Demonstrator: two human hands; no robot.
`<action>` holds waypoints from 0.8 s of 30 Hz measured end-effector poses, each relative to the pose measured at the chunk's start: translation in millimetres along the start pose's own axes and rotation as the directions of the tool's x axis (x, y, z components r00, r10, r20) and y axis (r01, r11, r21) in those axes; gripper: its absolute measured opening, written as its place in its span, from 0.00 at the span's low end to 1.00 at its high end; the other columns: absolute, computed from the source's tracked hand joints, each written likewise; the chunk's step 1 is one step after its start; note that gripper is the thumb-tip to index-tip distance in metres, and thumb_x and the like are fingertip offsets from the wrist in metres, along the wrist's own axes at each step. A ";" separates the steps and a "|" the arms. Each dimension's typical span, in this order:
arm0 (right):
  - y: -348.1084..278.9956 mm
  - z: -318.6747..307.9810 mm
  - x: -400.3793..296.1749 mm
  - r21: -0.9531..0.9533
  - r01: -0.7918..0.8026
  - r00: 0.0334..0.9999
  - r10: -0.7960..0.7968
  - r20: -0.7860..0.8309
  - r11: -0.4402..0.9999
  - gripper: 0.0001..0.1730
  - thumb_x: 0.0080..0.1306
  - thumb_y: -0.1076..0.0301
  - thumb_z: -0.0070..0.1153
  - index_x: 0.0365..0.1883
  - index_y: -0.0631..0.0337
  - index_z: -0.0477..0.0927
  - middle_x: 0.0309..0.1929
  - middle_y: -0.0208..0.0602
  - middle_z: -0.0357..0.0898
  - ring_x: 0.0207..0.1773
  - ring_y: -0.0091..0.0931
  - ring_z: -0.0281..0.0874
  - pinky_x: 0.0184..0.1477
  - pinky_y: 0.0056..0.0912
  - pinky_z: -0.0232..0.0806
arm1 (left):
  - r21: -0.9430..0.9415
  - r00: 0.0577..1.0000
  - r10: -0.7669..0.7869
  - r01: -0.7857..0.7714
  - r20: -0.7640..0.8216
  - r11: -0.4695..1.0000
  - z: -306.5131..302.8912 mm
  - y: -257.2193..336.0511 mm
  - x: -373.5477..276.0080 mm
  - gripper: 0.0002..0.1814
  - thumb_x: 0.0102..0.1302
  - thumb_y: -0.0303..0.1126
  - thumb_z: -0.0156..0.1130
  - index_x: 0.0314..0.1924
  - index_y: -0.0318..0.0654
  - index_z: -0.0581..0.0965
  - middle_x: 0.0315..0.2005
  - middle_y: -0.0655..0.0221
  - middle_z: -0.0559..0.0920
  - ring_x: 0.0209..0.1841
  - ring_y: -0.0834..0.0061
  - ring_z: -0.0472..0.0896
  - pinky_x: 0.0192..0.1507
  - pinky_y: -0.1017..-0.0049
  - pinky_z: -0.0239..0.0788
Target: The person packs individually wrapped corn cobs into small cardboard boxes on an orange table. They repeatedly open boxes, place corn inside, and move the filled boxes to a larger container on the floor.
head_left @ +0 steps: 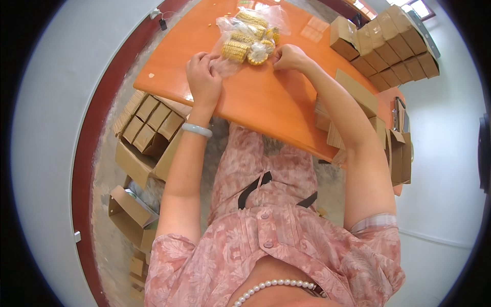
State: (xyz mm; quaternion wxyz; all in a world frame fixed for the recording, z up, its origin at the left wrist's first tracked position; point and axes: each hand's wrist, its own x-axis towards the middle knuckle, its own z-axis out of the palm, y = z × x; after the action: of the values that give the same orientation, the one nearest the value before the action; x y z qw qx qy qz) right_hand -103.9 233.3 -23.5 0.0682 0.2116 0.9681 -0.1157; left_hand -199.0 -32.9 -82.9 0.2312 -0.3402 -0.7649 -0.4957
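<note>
Several pieces of yellow corn on the cob [235,51] lie grouped at the far side of the orange table, partly inside and under a clear plastic bag [226,68]. My left hand [204,76], a pale bangle on its wrist, rests at the near left of the corn. Its curled fingers and thumb hold the loose edge of the bag. My right hand [290,58] is just right of the nearest cob piece [257,57], low over the tabletop. Its fingers are curled in, and whatever may be between them is hidden.
The orange table [261,103] bears a stack of cardboard boxes [387,46] at the far right. An open carton [356,92] stands by my right forearm. On the floor at left are a carton of smaller boxes [147,126] and another open box [130,211].
</note>
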 end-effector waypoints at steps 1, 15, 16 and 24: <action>-2.6 -2.2 -4.5 -0.044 0.037 0.999 -0.037 0.006 0.998 0.13 0.45 0.61 0.69 0.29 0.56 0.87 0.29 0.41 0.86 0.35 0.34 0.86 0.41 0.34 0.77 | -0.002 1.000 -0.005 0.005 -0.002 1.000 -0.8 0.5 -0.3 0.16 0.58 0.17 0.56 0.43 0.38 0.85 0.47 0.62 0.80 0.50 0.57 0.77 0.51 0.62 0.71; -99.2 -67.4 83.8 0.309 0.314 0.922 -0.210 -0.326 0.898 0.14 0.54 0.64 0.67 0.39 0.58 0.89 0.36 0.34 0.89 0.40 0.26 0.88 0.47 0.32 0.77 | -0.050 0.955 0.056 -0.043 0.291 0.998 -2.0 16.6 7.0 0.14 0.63 0.23 0.55 0.48 0.30 0.78 0.45 0.53 0.81 0.47 0.50 0.79 0.52 0.58 0.71; -95.6 -53.6 107.6 0.306 0.328 0.915 -0.221 -0.336 0.894 0.15 0.55 0.64 0.67 0.40 0.58 0.89 0.37 0.35 0.90 0.42 0.26 0.88 0.49 0.32 0.77 | -0.077 0.958 0.032 -0.011 0.285 0.997 -1.2 18.9 6.7 0.14 0.63 0.23 0.55 0.49 0.30 0.78 0.45 0.52 0.80 0.48 0.49 0.79 0.53 0.58 0.71; -92.6 -13.5 125.7 -0.088 0.328 0.874 -0.338 -0.350 0.941 0.17 0.68 0.66 0.53 0.52 0.53 0.88 0.52 0.44 0.86 0.57 0.38 0.84 0.62 0.42 0.71 | -0.105 0.998 0.056 -0.054 0.010 0.993 5.0 1.3 -0.1 0.16 0.59 0.20 0.55 0.48 0.34 0.78 0.46 0.53 0.78 0.50 0.49 0.76 0.54 0.57 0.70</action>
State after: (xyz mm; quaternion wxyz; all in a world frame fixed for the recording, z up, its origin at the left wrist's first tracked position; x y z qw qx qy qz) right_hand -257.7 204.3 -15.2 -0.1285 0.0586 0.9873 -0.0722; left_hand -198.1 -28.0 -84.2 0.2217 -0.3760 -0.7299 -0.5261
